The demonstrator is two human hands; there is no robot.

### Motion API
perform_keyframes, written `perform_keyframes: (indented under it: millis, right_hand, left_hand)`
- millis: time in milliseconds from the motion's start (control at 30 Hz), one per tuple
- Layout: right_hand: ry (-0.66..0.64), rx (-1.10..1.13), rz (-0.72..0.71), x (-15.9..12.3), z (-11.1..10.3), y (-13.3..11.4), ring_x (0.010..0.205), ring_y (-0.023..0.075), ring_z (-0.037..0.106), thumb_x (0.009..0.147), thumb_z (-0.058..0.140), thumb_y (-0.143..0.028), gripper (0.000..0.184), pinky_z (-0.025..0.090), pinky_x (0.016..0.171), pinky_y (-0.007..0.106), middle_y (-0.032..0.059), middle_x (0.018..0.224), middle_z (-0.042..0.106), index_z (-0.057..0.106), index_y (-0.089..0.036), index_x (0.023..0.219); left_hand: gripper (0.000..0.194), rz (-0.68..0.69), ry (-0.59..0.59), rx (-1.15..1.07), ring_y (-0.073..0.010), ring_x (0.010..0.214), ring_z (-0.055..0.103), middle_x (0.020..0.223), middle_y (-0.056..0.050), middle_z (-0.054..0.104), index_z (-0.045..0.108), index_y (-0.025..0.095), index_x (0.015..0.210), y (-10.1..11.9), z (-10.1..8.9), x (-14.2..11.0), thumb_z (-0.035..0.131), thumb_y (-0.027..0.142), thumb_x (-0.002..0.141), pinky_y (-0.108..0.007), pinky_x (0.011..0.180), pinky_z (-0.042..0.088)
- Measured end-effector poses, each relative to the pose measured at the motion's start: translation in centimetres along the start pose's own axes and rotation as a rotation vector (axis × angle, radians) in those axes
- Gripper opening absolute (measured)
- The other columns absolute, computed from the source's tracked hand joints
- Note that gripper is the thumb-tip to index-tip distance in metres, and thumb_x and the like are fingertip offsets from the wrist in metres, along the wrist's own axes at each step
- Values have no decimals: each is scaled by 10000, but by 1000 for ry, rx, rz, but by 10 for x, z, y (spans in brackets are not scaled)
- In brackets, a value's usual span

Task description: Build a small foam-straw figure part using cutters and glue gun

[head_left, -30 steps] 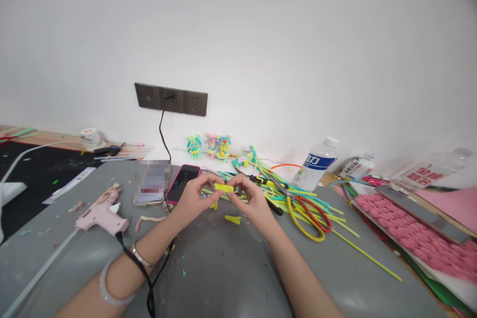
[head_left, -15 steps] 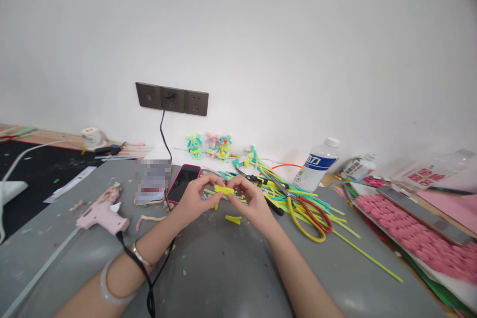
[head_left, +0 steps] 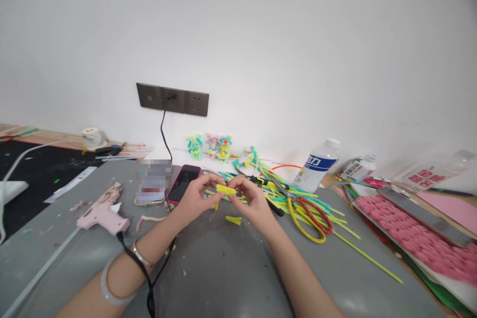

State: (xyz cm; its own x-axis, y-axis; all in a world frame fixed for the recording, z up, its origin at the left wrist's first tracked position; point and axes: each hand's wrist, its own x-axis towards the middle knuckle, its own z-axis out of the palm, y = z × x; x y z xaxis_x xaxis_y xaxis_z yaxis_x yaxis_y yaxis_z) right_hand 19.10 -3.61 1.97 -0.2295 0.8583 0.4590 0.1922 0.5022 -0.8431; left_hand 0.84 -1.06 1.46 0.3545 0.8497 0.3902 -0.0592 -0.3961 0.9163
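Observation:
Between the fingertips of both hands is a short bundle of yellow pipe cleaner point(head_left: 225, 190), held just above the grey table. My left hand point(head_left: 197, 199) pinches its left end and my right hand point(head_left: 250, 202) its right end. Another short yellow piece point(head_left: 233, 219) lies on the table below my fingers. Past my right hand spreads a heap of green, yellow and teal pipe cleaners point(head_left: 303, 203). Scissors point(head_left: 311, 221) with one yellow and one red handle rest on the heap. Black-handled pliers point(head_left: 275, 207) lie partly behind my right hand.
A pink glue gun point(head_left: 104, 216) with a black cord lies at left. Two phones point(head_left: 184, 182) point(head_left: 152, 186) sit beyond my left arm. Small pipe-cleaner figures point(head_left: 224, 148) stand by the wall. A bottle point(head_left: 318, 164) stands at right, near a pink knitted piece point(head_left: 406, 236).
The hands keep their place and their pinch on the yellow bundle, which has shifted very slightly to the right. Nothing else has visibly moved.

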Motion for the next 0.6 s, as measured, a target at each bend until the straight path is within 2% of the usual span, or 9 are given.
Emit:
perform_keyframes:
  millis: [200,467,600]
  right_hand:
    - [16,-38,-3,0,0,1,765,175,514,879,583,-299,87,392,677,299,32,841,580,573,-212,873]
    - [21,-48,-59,0,2,6,811,187,525,882,580,-281,62,402,686,299,36,876,559,561,-223,896]
    - [9,-25,-75,0,2,9,830,191,539,889,582,-290,71,416,698,302,39,881,564,562,-224,906]
  left_hand:
    - [182,4,2,57,-215,891,629,941,-87,690,661,165,910,-1,-2,-1,678,295,784,-300,728,509]
    - [166,59,-54,76,-225,980,618,1001,-91,671,644,175,960,-5,-3,0,649,236,806,-342,879,478]
    - [135,99,-71,105,-222,976,613,1000,-93,648,641,170,940,-1,-3,0,625,224,817,-327,855,473]
